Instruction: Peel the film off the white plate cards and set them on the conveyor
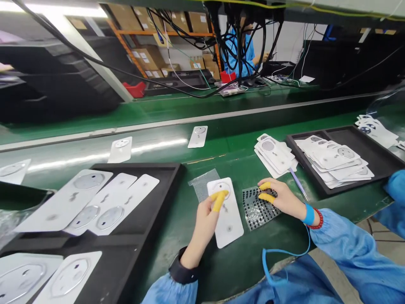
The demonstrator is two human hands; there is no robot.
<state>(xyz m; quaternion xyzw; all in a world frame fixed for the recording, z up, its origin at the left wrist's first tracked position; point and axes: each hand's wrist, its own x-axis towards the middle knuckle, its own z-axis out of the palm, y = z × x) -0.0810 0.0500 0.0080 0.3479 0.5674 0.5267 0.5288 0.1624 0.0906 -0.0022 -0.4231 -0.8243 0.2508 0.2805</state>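
Yellow finger cots [219, 200] on the left hand [204, 223] press together at the round patch of a white card [229, 223] on the green bench [240, 264]; the right hand [281, 198] curls on a dark dotted sheet [259, 210] beside it, any pinch impossible to tell.

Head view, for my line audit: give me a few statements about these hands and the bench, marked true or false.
The right hand wears a blue wrist strap with a blue cord. True.
The left hand rests on the dotted black sheet. False: it is on a white card; the right hand is on the sheet.
Yellow finger cots cover fingers on both hands. True.
The bench top is bare wood. False: it is green.
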